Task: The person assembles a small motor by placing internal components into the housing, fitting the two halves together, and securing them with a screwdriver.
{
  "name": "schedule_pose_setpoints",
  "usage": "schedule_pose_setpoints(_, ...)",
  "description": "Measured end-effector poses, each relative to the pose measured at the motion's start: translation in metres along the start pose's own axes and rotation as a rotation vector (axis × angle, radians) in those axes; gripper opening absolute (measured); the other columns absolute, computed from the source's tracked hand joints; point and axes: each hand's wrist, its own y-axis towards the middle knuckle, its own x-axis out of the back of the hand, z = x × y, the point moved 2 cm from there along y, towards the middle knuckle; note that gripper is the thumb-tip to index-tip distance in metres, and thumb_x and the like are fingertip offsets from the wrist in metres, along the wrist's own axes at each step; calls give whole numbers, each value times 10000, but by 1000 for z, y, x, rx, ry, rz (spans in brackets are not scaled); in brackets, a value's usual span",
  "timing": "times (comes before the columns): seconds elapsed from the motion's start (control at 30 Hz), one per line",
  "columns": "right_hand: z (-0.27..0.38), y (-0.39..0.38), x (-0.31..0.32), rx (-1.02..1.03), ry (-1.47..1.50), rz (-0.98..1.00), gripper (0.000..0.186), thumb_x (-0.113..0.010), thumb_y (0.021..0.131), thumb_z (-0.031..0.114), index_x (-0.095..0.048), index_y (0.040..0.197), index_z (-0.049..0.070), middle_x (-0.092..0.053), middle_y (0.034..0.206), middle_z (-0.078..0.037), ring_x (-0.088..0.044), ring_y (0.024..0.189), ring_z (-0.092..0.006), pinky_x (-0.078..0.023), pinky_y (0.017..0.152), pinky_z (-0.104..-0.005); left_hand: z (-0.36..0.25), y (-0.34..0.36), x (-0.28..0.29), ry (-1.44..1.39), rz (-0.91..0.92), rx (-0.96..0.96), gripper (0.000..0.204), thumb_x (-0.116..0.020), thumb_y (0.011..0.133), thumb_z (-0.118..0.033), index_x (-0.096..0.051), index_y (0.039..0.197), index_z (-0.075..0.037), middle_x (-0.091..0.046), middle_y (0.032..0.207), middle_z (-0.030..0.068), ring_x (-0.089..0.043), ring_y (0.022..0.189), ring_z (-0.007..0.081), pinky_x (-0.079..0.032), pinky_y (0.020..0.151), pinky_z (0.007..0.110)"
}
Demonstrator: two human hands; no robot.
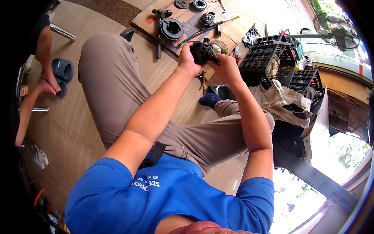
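Both hands are raised in front of me over the cardboard, closed around a black plastic motor housing (201, 52). My left hand (188, 61) grips its left side, the thumb near the top. My right hand (226, 69) is closed at its right edge; a thin dark piece shows by those fingers, too small to name. A pale finned fan wheel (220, 46) appears just beyond the housing; whether it is joined to it I cannot tell. A hammer (158, 37) and a round black ring-shaped part (172, 29) lie to the left on the cardboard. Yellow-handled pliers (201, 79) lie on the floor below my hands.
Flattened cardboard (191, 19) carries several loose round parts and tools. Black plastic crates (269, 58) stand at the right, a pale cloth (282, 99) draped beside them. A standing fan (339, 35) is at the far right. Another person's bare feet (48, 85) are near grey slippers (62, 69).
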Motion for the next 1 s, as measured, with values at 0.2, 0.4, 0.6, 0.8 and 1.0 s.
schedule_pose_setpoints(0.2, -6, 0, -10, -67, 20, -3, 211, -729, 830, 214, -675, 842, 11, -654, 791, -230, -642, 794, -423, -504, 706, -468, 0, 3, 4, 6, 16, 6, 329, -461, 917, -408, -627, 1057, -161, -698, 1005, 67, -670, 913, 270, -540, 794, 513)
schedule_pose_setpoints(0.4, -10, -1, -13, -12, 80, -4, 173, -709, 820, 170, -657, 826, 6, -646, 794, -223, -633, 803, -424, -499, 716, -478, -5, -13, -8, 112, -68, -27, 317, -470, 924, -395, -612, 1060, -147, -694, 1003, 83, -672, 910, 277, -548, 794, 516)
schedule_pose_setpoints(0.6, -6, 5, -15, 229, -120, 42, 149, -688, 821, 134, -618, 814, 3, -634, 846, -198, -625, 852, -414, -501, 759, -466, -13, 11, 8, 106, -60, 25, 413, -431, 929, -370, -570, 1205, -97, -658, 1153, 144, -632, 1059, 359, -482, 925, 625)
schedule_pose_setpoints(0.8, -13, 9, -19, 179, 12, -4, 193, -705, 858, 183, -669, 905, -1, -660, 814, -211, -634, 745, -385, -495, 694, -437, -15, 11, 10, 93, -73, -15, 364, -429, 928, -350, -563, 1218, -177, -665, 1141, 118, -640, 1044, 327, -494, 901, 597)
schedule_pose_setpoints(1.0, -13, 9, -20, -181, 149, 68, 297, -735, 873, 263, -657, 838, -21, -629, 732, -243, -616, 712, -411, -483, 669, -453, -19, 7, 7, 134, -87, -69, 293, -451, 926, -339, -549, 1192, -264, -674, 1122, 73, -650, 992, 285, -505, 825, 559)
